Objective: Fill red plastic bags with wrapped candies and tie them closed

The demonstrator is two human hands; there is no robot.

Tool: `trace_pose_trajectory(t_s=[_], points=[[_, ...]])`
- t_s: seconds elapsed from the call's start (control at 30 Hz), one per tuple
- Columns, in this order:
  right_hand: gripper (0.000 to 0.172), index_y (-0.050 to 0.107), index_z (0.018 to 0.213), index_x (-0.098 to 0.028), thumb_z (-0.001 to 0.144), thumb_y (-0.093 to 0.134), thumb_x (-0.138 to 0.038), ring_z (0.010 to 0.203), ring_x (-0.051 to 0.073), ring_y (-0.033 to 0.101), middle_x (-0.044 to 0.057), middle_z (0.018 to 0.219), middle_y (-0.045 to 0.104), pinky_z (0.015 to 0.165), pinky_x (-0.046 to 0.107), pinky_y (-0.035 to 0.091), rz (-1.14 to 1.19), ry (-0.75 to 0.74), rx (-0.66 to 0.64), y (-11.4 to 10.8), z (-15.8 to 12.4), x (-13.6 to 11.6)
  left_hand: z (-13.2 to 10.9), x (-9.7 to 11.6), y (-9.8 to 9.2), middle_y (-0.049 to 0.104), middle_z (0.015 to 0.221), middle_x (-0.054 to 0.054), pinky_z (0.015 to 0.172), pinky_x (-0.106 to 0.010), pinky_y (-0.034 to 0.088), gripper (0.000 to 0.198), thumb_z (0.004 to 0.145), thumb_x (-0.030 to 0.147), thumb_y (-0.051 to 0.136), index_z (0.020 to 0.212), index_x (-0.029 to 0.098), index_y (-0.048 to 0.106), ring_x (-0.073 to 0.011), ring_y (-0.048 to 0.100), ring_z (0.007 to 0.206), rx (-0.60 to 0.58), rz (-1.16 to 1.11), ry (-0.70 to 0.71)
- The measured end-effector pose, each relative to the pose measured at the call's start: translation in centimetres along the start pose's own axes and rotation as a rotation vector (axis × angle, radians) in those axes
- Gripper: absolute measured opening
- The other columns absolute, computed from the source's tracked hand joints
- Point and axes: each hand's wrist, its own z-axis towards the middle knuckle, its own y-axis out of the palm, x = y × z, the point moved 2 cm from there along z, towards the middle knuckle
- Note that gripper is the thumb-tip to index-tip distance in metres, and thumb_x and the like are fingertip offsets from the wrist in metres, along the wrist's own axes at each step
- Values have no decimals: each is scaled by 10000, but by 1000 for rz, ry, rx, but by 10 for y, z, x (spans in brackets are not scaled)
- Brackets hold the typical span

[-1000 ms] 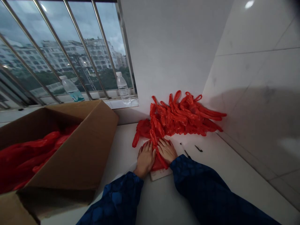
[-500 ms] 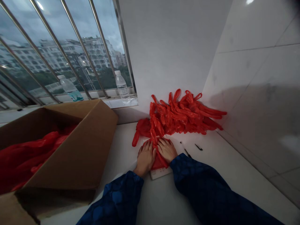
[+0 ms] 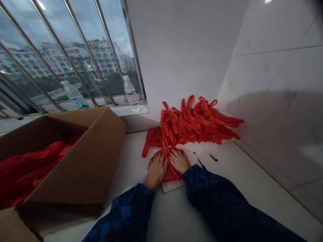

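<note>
My left hand [image 3: 156, 168] lies flat, fingers stretched forward, on the left part of a red plastic bag [image 3: 172, 173]. Opposite it, my right hand [image 3: 179, 160] rests flat on the bag's right part, fingers pointing up and to the left. Between the hands the bag runs in a narrow fold toward the wall. Under the bag is a pale flat object with faint printing [image 3: 173, 185], perhaps a book or pad; most of it is covered. Just beyond my fingertips lies a heap of red plastic bags [image 3: 194, 124] with looped handles.
An open cardboard box [image 3: 83, 161] holding red plastic [image 3: 47, 156] stands at the left. A pen [image 3: 202, 164] and a black cap [image 3: 213, 157] lie right of my right hand. Two clear bottles, one upright [image 3: 130, 93] and one leaning [image 3: 75, 95], are by the barred window.
Both hands stay flat on the red bag in the same place. The view has shifted very slightly; nothing else has visibly moved.
</note>
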Motion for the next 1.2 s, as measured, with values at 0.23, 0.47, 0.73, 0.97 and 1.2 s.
trace_pose_trajectory(t_s=[0.23,0.47,0.73,0.97,1.2], points=[[359,650,1271,-219,980,441,-249,1310,309,501,107,1395,597,1102,562,336,74,15,17,2,0,-4,0,-1,3,449,1512,-194,1175,-522,275,476,994,293,371,1392,79,520,-318,361,1439,4,-119,-16],[380,561,1347,-209,1013,388,-265,1297,187,523,94,1396,576,1087,373,421,229,-31,97,-50,-4,18,1,-30,-32,553,1449,-92,1140,-375,385,489,1024,355,267,1408,169,508,-197,497,1352,-12,-318,47],[634,601,1310,-221,698,766,-202,1224,279,566,92,1357,587,1019,394,467,256,-193,-76,-76,-34,26,-4,-31,-47,367,1565,-179,1165,-494,311,971,619,494,805,1465,180,446,-371,387,1415,-255,-291,140],[252,714,1050,-206,800,681,-196,1023,261,632,90,1066,682,905,380,482,256,-135,-11,-73,-31,8,8,5,-41,517,1435,-173,1130,-535,311,707,676,356,788,1311,185,527,-346,457,1351,-173,-341,174],[192,669,899,-201,959,518,-302,850,174,659,42,914,699,758,264,507,515,-227,79,-114,-39,-2,-19,28,-100,669,870,-14,727,-262,466,165,906,329,569,983,184,588,-180,615,789,-103,-507,214]])
